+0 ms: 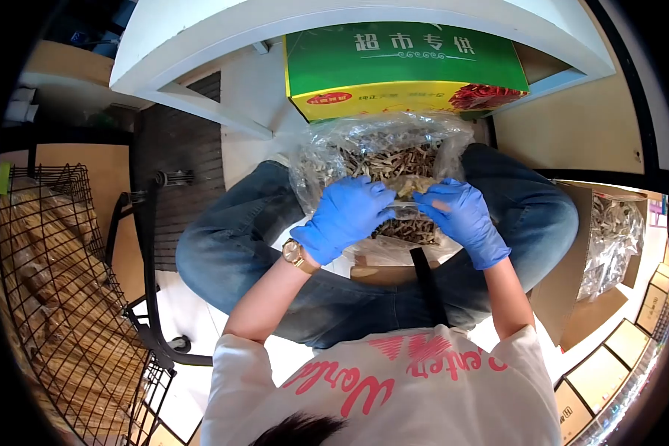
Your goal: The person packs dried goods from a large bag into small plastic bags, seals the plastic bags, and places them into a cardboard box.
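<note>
Between my knees a large clear plastic bag (316, 152) lies open over a cardboard box (383, 275), filled with dried brown strips (386, 160). Above the strips is a small clear bag (409, 187) with yellowish-brown pieces inside. My left hand (347, 217), in a blue glove, has its fingers closed on the small bag's left edge. My right hand (462, 221), gloved in blue too, pinches the same bag at its right edge. Both hands are over the dried strips.
A green and yellow carton (405, 70) stands ahead under a white table frame (201, 37). At the left is a black wire basket (59, 297) holding long yellowish sticks. An open carton (572, 275) with a plastic-wrapped load stands at the right.
</note>
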Demonstrator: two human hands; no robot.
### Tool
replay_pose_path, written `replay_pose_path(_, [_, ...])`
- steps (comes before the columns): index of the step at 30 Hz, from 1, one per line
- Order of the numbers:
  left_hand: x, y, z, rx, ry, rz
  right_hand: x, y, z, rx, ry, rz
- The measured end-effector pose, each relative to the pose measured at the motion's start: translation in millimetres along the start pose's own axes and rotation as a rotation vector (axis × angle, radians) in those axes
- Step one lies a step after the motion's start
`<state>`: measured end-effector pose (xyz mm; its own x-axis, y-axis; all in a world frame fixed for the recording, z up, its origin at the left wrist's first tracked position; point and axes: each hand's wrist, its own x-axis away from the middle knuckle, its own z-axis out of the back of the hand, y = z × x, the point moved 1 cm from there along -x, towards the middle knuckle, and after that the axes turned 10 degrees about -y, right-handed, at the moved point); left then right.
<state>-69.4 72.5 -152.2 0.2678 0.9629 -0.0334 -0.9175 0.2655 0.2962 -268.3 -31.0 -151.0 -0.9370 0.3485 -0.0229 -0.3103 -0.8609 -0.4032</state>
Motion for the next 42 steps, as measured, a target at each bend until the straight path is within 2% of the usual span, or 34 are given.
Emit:
replay_pose_path(2, [3, -7, -2, -0.023, -0.092, 0.000, 1, -1, 1, -0.016, 0.007, 0.008])
replay_pose_path(6, [1, -6, -11, -0.014, -0.054, -0.037, 5, -6, 5, -0.038, -0.069, -0.072])
replay_pose_path(14, [4, -12, -1, 0.187, -0.261, -0.021, 15, -2, -1, -0.073, -0.073, -0.087])
replay_pose_path(17, [4, -15, -8, 0.245, -0.218, -0.060, 18, -1, -4, -0.062, -0.015, -0.066])
replay_pose_path(19, [5, -13, -8, 0.203, -0.221, -0.071, 18, -2, -3, -0.092, -0.102, -0.122])
replay_pose_path(21, [5, -12, -6, 0.159, -0.217, -0.081, 17, -3, 0, -0.091, -0.092, -0.123])
replay_pose_path(24, [5, -10, -2, 0.115, -0.285, -0.085, 17, -1, -2, -0.090, -0.063, -0.104])
replay_pose_path(30, [2, -12, -3, 0.224, -0.136, -0.175, 12, -7, -11, -0.078, -0.069, -0.047])
replay_pose_path(35, [5, -13, -8, 0.108, -0.186, -0.144, 4, -12, -15, -0.053, -0.094, 0.010])
replay_pose_path(39, [3, -12, -4, 0.101, -0.148, -0.161, 2, -13, -17, -0.044, -0.092, 0.003])
replay_pose_path(42, [5, -8, -5, 0.176, -0.203, -0.119, -2, -21, -20, -0.025, -0.140, -0.006])
